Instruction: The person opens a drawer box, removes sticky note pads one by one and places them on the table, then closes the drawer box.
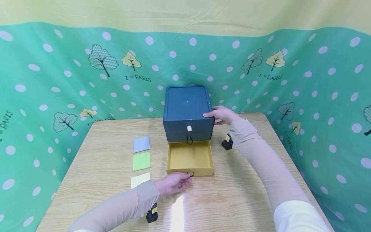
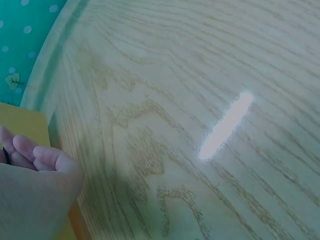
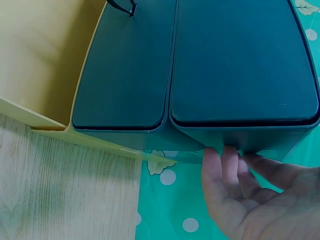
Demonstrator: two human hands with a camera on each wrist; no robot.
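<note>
My left hand pinches the black loop pull at the front of a yellow drawer. That drawer stands pulled out and holds nothing visible; it is the lowest of a stack. Above it are two dark blue drawer boxes, both closed. A white tab marks the top one and a black loop the middle one. On the right side of the blue stack, my right hand rests its fingertips, with one digit over the top edge in the head view.
Left of the drawer lie blue, green and pale yellow sticky pads in a column on the wooden table. A black wrist device hangs by the right forearm, another by the left. A polka-dot curtain surrounds the table.
</note>
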